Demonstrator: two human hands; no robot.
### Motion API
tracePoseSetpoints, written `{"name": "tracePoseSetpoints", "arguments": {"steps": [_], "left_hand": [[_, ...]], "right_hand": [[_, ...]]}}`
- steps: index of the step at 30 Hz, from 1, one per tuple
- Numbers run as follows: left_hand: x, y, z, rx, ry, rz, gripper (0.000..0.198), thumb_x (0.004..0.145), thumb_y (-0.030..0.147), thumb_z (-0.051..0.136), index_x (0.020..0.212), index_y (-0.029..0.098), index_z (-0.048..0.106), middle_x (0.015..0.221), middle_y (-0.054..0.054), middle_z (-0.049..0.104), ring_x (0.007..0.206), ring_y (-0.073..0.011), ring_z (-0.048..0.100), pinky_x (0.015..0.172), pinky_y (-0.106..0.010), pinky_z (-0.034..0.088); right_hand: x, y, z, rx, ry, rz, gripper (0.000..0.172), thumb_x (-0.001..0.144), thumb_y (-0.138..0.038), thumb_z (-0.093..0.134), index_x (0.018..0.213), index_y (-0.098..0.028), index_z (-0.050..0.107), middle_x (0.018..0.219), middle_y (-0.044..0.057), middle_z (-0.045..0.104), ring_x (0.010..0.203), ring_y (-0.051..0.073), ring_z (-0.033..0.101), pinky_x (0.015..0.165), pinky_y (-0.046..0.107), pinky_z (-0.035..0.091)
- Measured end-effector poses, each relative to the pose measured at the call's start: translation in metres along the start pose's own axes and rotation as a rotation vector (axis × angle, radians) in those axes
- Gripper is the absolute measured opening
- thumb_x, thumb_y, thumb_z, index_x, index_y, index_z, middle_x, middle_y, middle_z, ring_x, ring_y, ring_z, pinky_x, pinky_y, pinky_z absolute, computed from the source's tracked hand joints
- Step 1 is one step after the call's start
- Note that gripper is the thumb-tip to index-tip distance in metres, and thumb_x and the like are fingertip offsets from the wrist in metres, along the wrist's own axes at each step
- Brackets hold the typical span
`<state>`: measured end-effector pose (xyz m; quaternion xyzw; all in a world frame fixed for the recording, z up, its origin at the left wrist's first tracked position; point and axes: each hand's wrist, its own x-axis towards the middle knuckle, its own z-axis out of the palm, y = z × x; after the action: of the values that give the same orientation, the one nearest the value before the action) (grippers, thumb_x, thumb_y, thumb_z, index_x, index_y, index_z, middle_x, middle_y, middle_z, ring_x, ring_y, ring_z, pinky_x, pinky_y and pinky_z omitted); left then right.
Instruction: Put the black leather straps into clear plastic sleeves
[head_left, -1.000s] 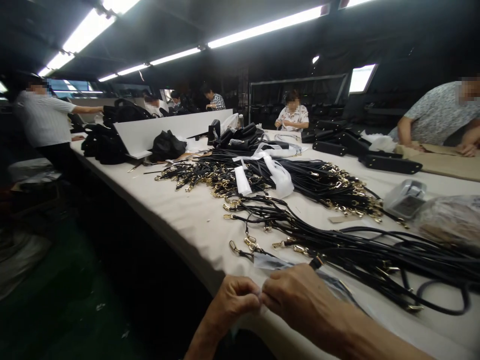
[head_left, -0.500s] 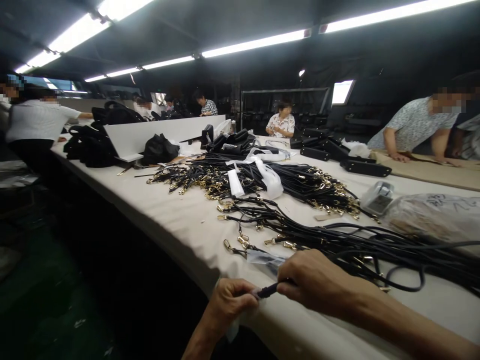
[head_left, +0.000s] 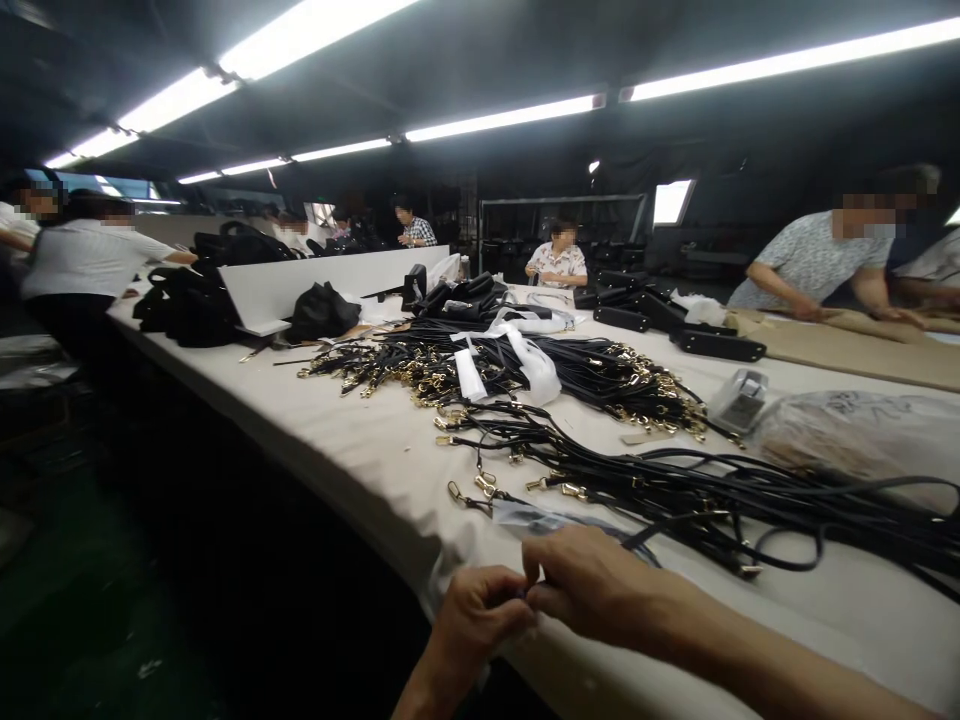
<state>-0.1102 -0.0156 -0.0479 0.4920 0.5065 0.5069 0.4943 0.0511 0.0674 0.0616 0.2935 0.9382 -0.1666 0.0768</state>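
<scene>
At the near table edge, my left hand (head_left: 480, 612) is closed, thumb and forefinger pinching the end of a black strap. Only a small dark bit of it shows between the fingertips. My right hand (head_left: 589, 582) meets it from the right, its fingers bent and pinched at the same spot, covering most of what is held. Just beyond my knuckles lies a clear plastic sleeve (head_left: 525, 515). Black straps (head_left: 645, 470) with gold clasps (head_left: 487, 484) stretch across the table behind my hands and off to the right.
A larger heap of straps (head_left: 585, 365) with white wrapping (head_left: 536, 370) lies mid-table. To the right are a clear plastic box (head_left: 739, 400) and a plastic bag (head_left: 855, 430). Black cases (head_left: 720, 343) lie farther back. A co-worker (head_left: 825, 260) leans over brown material at the right.
My hands have drawn together; the length of black strap that showed between them is now mostly covered by my fingers. The view has shifted slightly.
</scene>
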Motion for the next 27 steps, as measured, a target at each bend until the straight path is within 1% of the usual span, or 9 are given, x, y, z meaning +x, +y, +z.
{"name": "tracePoseSetpoints", "arguments": {"steps": [3,5,8,15,18,20,22,24,27], "left_hand": [[-0.002,0.004,-0.006,0.19,0.152,0.13,0.017,0.07,0.026,0.081,0.086,0.021,0.076,0.072,-0.003,0.072,0.066,-0.0195,0.064,0.065,-0.026,0.047],[-0.003,0.004,-0.01,0.253,0.228,0.142,0.015,0.069,0.022,0.082,0.078,0.022,0.071,0.066,0.0,0.067,0.063,-0.0173,0.06,0.064,-0.025,0.045],[-0.001,0.004,-0.011,0.221,0.191,0.089,0.019,0.07,0.024,0.079,0.064,0.02,0.061,0.058,0.003,0.059,0.057,-0.0143,0.052,0.057,-0.024,0.039],[0.012,0.017,0.015,-0.097,-0.046,-0.047,0.019,0.071,0.025,0.071,0.069,0.019,0.053,0.064,-0.003,0.072,0.058,-0.0147,0.061,0.055,-0.022,0.041],[0.018,0.011,0.024,-0.18,-0.088,-0.066,0.03,0.075,0.039,0.072,0.072,0.02,0.049,0.057,-0.003,0.07,0.048,-0.0137,0.059,0.048,-0.021,0.04],[0.022,0.004,0.026,-0.206,-0.081,-0.083,0.041,0.076,0.052,0.071,0.074,0.022,0.044,0.057,-0.003,0.07,0.038,-0.011,0.052,0.041,-0.02,0.035],[0.024,-0.001,0.026,-0.143,-0.048,-0.027,0.048,0.077,0.062,0.07,0.075,0.022,0.043,0.061,-0.005,0.071,0.039,-0.0106,0.051,0.041,-0.021,0.035],[0.024,-0.002,0.027,-0.048,-0.023,0.082,0.05,0.079,0.066,0.067,0.075,0.021,0.045,0.069,-0.008,0.073,0.052,-0.0137,0.059,0.05,-0.023,0.041],[0.025,-0.002,0.034,0.018,-0.045,0.144,0.05,0.084,0.067,0.061,0.076,0.02,0.047,0.075,-0.01,0.074,0.066,-0.018,0.066,0.06,-0.026,0.046]], "right_hand": [[-0.007,0.027,-0.014,0.333,-0.146,0.068,0.026,0.081,-0.035,0.064,0.099,-0.019,0.074,0.081,0.003,0.072,0.065,0.013,0.059,0.053,0.019,0.035],[-0.014,0.042,-0.02,0.543,-0.251,0.107,0.026,0.083,-0.033,0.059,0.093,-0.015,0.074,0.073,0.002,0.069,0.057,0.01,0.054,0.051,0.017,0.036],[-0.023,0.052,-0.021,0.783,-0.316,0.046,0.029,0.083,-0.032,0.059,0.097,-0.013,0.074,0.071,0.002,0.067,0.058,0.009,0.054,0.055,0.017,0.041],[-0.019,0.032,-0.004,0.587,-0.082,0.011,0.021,0.079,-0.024,0.061,0.088,-0.018,0.079,0.07,-0.001,0.07,0.058,0.008,0.056,0.053,0.014,0.036],[-0.02,0.033,0.001,0.679,-0.052,0.105,0.017,0.075,-0.03,0.069,0.081,-0.016,0.078,0.066,-0.001,0.068,0.055,0.008,0.055,0.049,0.014,0.036],[-0.024,0.04,0.001,0.765,-0.1,0.171,0.022,0.076,-0.034,0.069,0.078,-0.014,0.075,0.061,-0.001,0.065,0.048,0.007,0.05,0.043,0.014,0.033],[-0.028,0.048,0.0,0.827,-0.141,0.178,0.025,0.08,-0.035,0.063,0.076,-0.012,0.073,0.057,-0.001,0.062,0.043,0.006,0.046,0.041,0.014,0.032],[-0.031,0.054,0.001,0.878,-0.134,0.173,0.023,0.081,-0.031,0.059,0.076,-0.012,0.072,0.055,-0.002,0.061,0.041,0.005,0.043,0.041,0.014,0.031],[-0.033,0.058,0.009,0.884,-0.039,0.21,0.02,0.078,-0.027,0.059,0.076,-0.012,0.072,0.056,-0.001,0.062,0.042,0.005,0.043,0.042,0.014,0.029]]}}
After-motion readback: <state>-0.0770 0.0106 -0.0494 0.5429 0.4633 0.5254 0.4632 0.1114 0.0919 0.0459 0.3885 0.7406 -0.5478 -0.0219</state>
